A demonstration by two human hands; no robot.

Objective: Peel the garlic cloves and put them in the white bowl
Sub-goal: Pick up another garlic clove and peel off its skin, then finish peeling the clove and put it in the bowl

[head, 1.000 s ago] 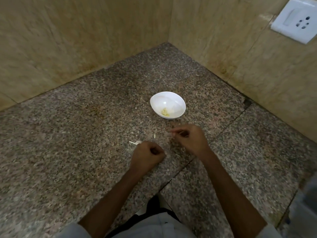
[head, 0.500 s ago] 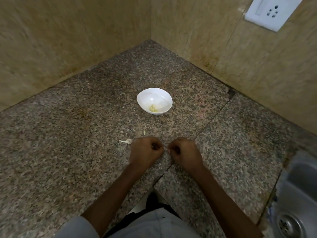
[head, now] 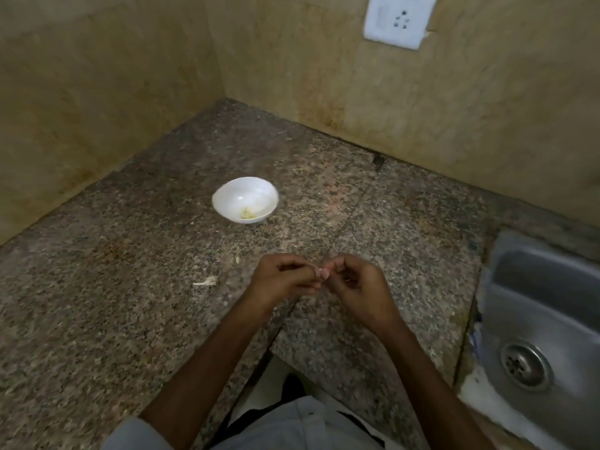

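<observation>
The clove [head: 323, 273] was a small pale piece, held between the fingertips of both hands above the counter [head: 130, 303]. The left hand [head: 282, 280] pinched it with curled fingers from one side, and the right hand [head: 357, 287] pinched it from the other side, so the two hands met at the clove. It was too small and blurred to tell how much skin was on it.

The bowl [head: 240, 190] stood upright on the counter, beyond the grip and a little to its left, well apart from the hands. Inside it, at the side nearer to the hands, lay a small heap of yellowish bits [head: 248, 215]; the other part of the inside was bare white.

To the left of the grip, near the left hand, a thin white scrap of peel [head: 206, 281] lay flat on the counter. A tiny pale crumb [head: 238, 260] lay between this scrap and the bowl.

To the right of the grip, well apart, was a steel sink [head: 535, 287] with a round drain [head: 526, 365] in its bottom. Far beyond the grip, on the wall [head: 487, 108], was a white socket [head: 399, 22].
</observation>
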